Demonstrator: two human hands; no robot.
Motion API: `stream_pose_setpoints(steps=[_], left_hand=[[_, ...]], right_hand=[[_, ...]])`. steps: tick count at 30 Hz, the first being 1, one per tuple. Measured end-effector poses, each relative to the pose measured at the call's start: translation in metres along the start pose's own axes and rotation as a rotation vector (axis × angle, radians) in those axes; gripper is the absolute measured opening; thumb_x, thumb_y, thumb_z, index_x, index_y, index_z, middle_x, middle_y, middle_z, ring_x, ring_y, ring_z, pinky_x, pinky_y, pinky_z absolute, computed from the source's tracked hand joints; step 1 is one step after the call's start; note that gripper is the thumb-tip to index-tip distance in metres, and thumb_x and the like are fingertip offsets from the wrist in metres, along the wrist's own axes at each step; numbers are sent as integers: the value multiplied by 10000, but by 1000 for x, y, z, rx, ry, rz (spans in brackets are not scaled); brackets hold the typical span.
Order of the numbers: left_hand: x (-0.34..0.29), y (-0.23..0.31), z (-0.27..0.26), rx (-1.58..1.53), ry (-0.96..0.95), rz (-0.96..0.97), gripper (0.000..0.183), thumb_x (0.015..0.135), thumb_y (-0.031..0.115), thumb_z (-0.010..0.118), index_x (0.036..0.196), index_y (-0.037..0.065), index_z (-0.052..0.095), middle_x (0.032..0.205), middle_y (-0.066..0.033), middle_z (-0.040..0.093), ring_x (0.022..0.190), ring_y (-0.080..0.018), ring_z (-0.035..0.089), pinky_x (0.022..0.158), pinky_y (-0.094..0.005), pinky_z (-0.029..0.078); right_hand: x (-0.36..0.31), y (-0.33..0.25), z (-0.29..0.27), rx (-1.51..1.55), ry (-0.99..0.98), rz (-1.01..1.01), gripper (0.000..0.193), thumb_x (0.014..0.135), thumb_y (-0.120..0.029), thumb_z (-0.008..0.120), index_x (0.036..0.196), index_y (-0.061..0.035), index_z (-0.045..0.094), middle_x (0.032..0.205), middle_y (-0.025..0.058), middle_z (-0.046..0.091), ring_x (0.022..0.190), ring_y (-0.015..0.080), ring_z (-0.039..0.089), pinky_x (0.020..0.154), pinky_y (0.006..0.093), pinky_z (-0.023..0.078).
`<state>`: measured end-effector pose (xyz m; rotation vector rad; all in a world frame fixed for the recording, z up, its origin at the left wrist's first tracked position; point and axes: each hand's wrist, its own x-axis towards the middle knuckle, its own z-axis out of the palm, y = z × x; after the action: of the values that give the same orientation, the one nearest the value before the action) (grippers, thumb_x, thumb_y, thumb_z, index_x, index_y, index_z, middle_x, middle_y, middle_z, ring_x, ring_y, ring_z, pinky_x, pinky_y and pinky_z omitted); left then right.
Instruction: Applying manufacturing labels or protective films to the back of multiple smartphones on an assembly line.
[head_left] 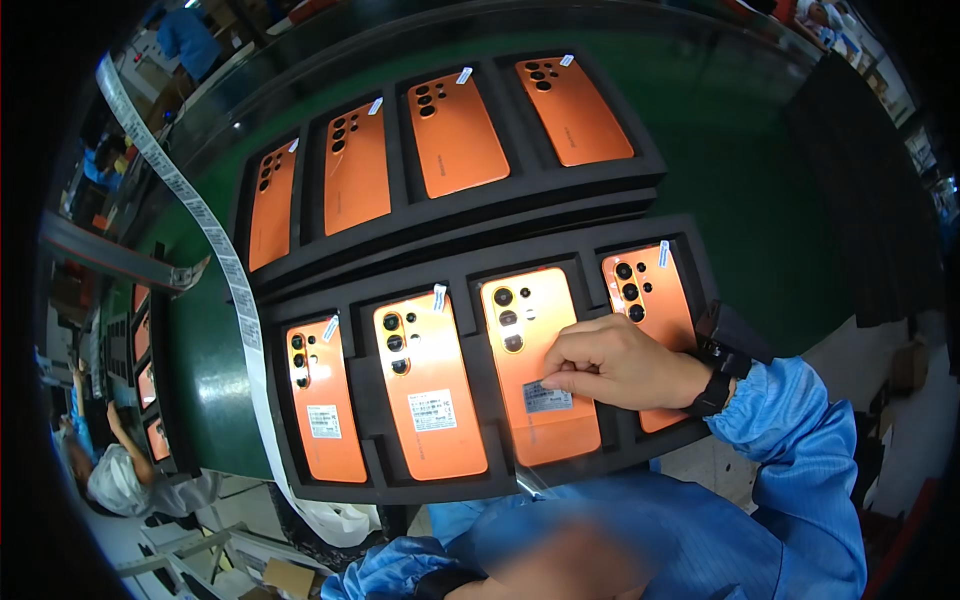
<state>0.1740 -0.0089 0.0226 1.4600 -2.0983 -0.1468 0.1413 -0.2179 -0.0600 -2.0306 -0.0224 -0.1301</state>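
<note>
My right hand [615, 365] reaches over the front black foam tray [430, 265], its fingers curled and thumb pressed to them. The fingertips are at the upper edge of a silvery label [548, 397] on the back of an orange smartphone [530, 310], third from the left. Two phones to its left, a middle phone [440, 335] and a leftmost phone [325, 385], carry white labels on their lower backs. A rightmost phone [650, 290] lies partly under my hand and wrist. My left hand [545, 565] is near the lower edge, its fingers smeared by blur.
Behind, a second black foam tray [400, 215] holds several orange phones with small tabs. A long strip of printed labels [215, 225] hangs across the left side of the green table [740, 200]. Farther left, another person [130, 470] works beside more phones.
</note>
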Motion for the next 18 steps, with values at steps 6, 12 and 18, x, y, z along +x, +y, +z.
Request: stream_pose_setpoints(steps=[6,12,18], left_hand=[[7,-1,-15,17,-118,10,113,677,155,574,665,75,496,650,-46,453,628,-184,489,738,-357,461],[7,0,-17,21,-129,1,117,674,157,574,662,78,489,646,-46,446,624,-185,484,733,-353,457],[7,-2,-16,9,-123,-5,108,680,160,569,665,85,492,650,-46,445,629,-187,486,736,-348,450]], right_hand=[[0,4,0,-22,18,-23,93,820,-83,632,812,6,606,695,114,611,605,244,612,556,330,467],[1,4,2,-15,6,-30,102,818,-88,639,793,2,597,677,111,602,597,245,610,550,335,464],[1,5,1,-20,10,-38,116,822,-108,651,789,-9,600,668,103,597,593,241,609,544,335,460]])
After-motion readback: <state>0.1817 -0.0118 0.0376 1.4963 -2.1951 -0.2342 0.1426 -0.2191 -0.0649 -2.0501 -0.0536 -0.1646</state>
